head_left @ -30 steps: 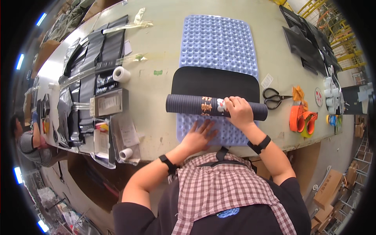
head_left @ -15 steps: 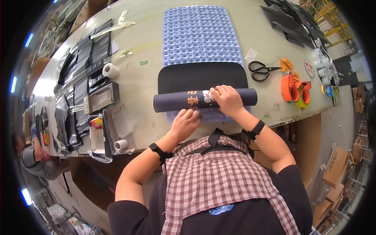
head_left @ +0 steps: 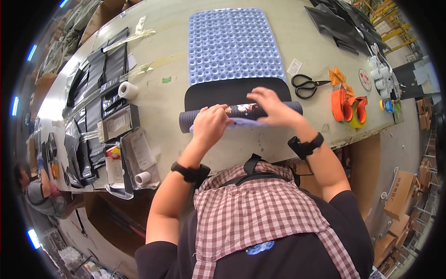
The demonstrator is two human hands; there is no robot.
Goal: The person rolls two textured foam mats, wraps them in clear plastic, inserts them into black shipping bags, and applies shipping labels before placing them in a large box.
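A light blue bumpy plastic bath mat (head_left: pixel 234 44) lies lengthwise on the table. Over its near part is a black mat (head_left: pixel 237 90) with a ridged dark roll (head_left: pixel 188 122) across its near end, printed in gold and white. The bath mat's near edge is lifted against the roll's near side. My left hand (head_left: pixel 211 123) is closed over that edge and the roll, left of the middle; its fingertips are partly hidden. Above the roll's right half, my right hand (head_left: pixel 276 110) has its fingers apart, slightly blurred, its heel near the lifted edge.
Black-handled scissors (head_left: pixel 309 86) lie right of the mats, beside orange and yellow tape rolls (head_left: pixel 346 109). Black plastic bags (head_left: pixel 114 60), a white roll (head_left: pixel 127 90) and open boxes (head_left: pixel 120 122) occupy the left side. Another person (head_left: pixel 44 195) is at the far left.
The bath mat's near edge has come up from the table onto the roll. My left hand has moved up and left onto it; my right hand has lifted off the roll, fingers spreading.
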